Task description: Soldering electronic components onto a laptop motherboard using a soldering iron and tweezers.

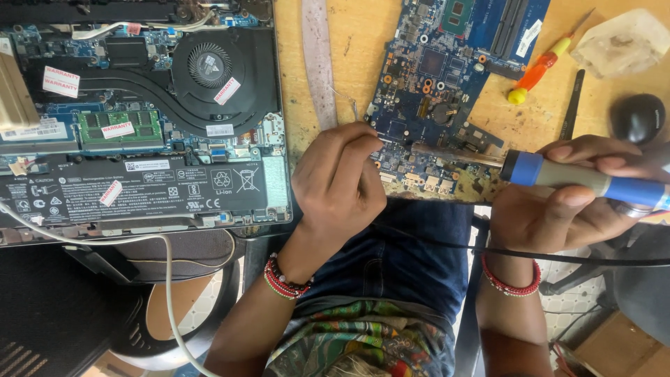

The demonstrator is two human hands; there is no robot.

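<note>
Two bare hands work over a blue bare circuit board (436, 91) lying on a worn wooden bench (363, 42)

Right hand (558, 209) is closed around a soldering iron with a blue and grey handle (593, 180), its metal tip resting on the board's near edge. Left hand (338, 181), just left of that edge, pinches what seems to be a thin solder wire (352, 108), fingers together. Left of the board lies an opened laptop with a black fan and battery (139, 119); right of it, an orange screwdriver with a yellow cap (537, 70)

Soldering iron (558, 171) over blue motherboard (447, 77)
</note>
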